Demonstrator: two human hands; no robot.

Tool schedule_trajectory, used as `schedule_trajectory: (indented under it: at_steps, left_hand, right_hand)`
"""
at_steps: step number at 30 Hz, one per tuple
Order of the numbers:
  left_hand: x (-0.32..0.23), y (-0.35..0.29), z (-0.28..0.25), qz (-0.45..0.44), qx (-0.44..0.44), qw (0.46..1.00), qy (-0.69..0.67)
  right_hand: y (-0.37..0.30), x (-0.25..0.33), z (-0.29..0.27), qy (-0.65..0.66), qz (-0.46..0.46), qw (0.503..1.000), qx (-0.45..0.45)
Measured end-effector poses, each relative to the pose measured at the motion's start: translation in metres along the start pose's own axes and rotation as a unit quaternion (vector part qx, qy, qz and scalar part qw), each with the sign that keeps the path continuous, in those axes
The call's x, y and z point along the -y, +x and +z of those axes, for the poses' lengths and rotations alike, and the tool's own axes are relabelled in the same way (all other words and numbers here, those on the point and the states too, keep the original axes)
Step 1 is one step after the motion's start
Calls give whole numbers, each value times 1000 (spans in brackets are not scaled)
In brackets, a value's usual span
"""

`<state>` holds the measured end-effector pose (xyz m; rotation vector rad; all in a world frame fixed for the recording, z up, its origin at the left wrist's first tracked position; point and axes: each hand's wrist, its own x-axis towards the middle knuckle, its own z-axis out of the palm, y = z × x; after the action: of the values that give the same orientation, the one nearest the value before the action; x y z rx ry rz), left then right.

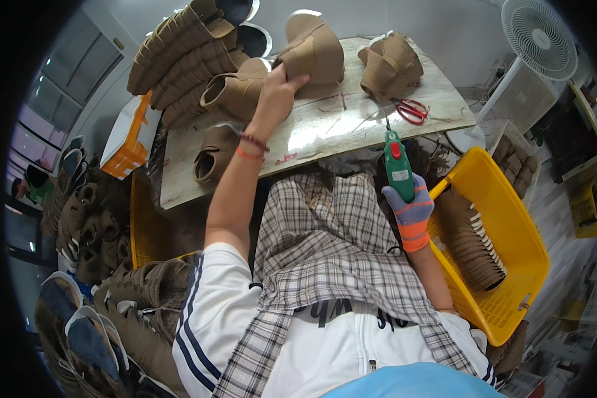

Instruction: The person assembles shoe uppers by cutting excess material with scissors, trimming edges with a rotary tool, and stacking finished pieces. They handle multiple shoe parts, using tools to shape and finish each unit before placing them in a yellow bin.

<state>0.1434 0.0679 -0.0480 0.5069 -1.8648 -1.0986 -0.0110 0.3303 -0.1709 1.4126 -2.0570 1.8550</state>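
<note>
My bare left hand (278, 94) is closed on a tan shoe upper (320, 56) above the back of the worktable (315, 136). The shoe upper is slightly blurred. My right hand (412, 217), in a grey and orange glove, grips a green handheld tool (398, 162) with a red button and a thin tip pointing away from me. Red-handled scissors (412, 111) lie just beyond that tip. Beside them stands a group of tan shoe uppers (393, 66). Another upper (235, 93) sits left of my left hand, and one more (213, 156) rests near the table's front left edge.
Stacked uppers (179, 63) fill the table's back left. At my right stands a yellow crate (527, 245) with nested uppers; more uppers (139, 331) pile up at my left. An orange and white box (127, 142) adjoins the table. A white fan (540, 40) stands back right.
</note>
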Motion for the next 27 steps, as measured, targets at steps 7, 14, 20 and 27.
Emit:
schedule_trajectory:
  at_steps: [7,14,20,27]
  left_hand:
    - [132,115,-3,88,-155,816,550]
    - [248,71,160,-368,-112,824,-416]
    - [199,118,200,-300,-115,826,-463]
    - [137,22,130,-47,-91,932,-349]
  right_hand:
    - [2,-37,-6,1,83,997,-12]
    - [7,-83,-10,67,253,965,6]
    - [11,-91,-7,55,270,961,2]
    - [39,-60,9,3,201,979,-12]
